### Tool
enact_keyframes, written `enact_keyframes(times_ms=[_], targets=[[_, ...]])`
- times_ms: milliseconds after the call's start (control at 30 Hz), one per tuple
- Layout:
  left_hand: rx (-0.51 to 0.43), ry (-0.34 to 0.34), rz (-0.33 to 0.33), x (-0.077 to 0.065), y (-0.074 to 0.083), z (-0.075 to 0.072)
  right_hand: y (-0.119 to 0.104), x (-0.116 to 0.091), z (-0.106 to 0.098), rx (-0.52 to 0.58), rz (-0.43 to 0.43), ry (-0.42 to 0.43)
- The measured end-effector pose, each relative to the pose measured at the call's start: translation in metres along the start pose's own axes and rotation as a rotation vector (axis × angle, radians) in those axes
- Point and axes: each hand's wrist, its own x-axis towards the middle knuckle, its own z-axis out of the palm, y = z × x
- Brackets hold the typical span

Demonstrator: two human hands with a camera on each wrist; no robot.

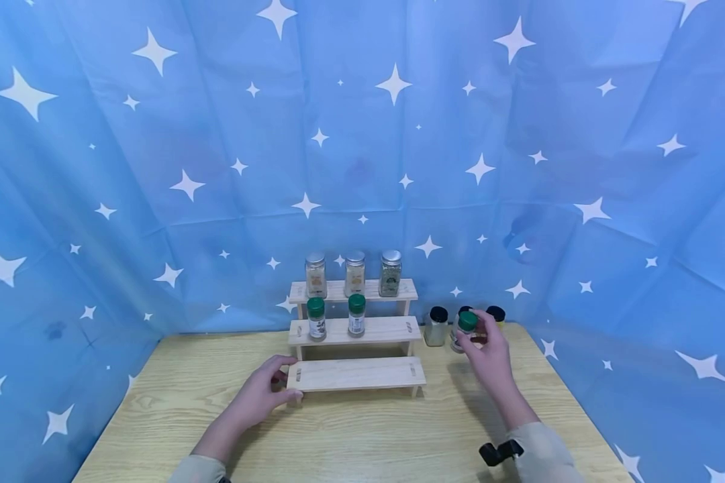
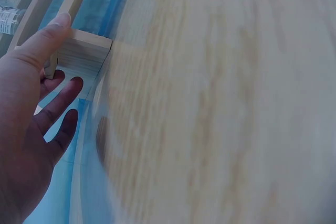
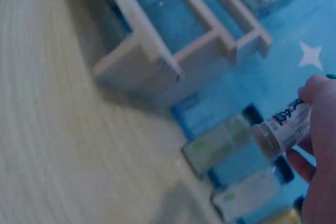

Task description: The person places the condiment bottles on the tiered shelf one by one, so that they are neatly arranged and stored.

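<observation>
My right hand (image 1: 491, 350) holds a green-capped spice jar (image 1: 466, 323) in front of several black-capped jars. In the right wrist view the jar (image 3: 286, 128) is tilted, its clear base off the table. At the left end of the lowest tier, my left hand (image 1: 258, 394) pinches the three-tier wooden spice rack (image 1: 359, 374) between thumb and fingers. The left wrist view shows the thumb (image 2: 50, 38) on the rack's edge, the other fingers loosely bent. Two green-capped jars (image 1: 356, 316) stand on the middle tier. The top tier carries three silver-capped jars (image 1: 354, 275).
Right of the rack, a black-capped jar (image 1: 437, 327) stands on the wooden table (image 1: 362, 436). Another black-capped jar with yellow contents (image 1: 496, 314) is partly behind my right hand. A blue curtain with white stars (image 1: 362, 134) hangs behind and beside the table.
</observation>
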Motion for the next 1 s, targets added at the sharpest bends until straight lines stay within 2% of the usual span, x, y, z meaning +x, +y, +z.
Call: enact_keyframes(times_ms=[233, 533, 667, 1000], targets=[[0.0, -0.001, 0.004, 0.001, 0.001, 0.0, -0.023, 0.01, 0.015, 0.048, -0.076, -0.012], [0.003, 0.0, -0.001, 0.001, 0.002, -0.001, -0.043, 0.017, 0.036, -0.006, -0.151, -0.017], [0.001, -0.001, 0.001, 0.002, 0.0, -0.001, -0.054, 0.021, 0.045, 0.033, -0.159, -0.033], [0.0, 0.002, 0.001, 0.001, -0.002, 0.0, -0.077, 0.028, 0.07, 0.118, -0.116, -0.108]])
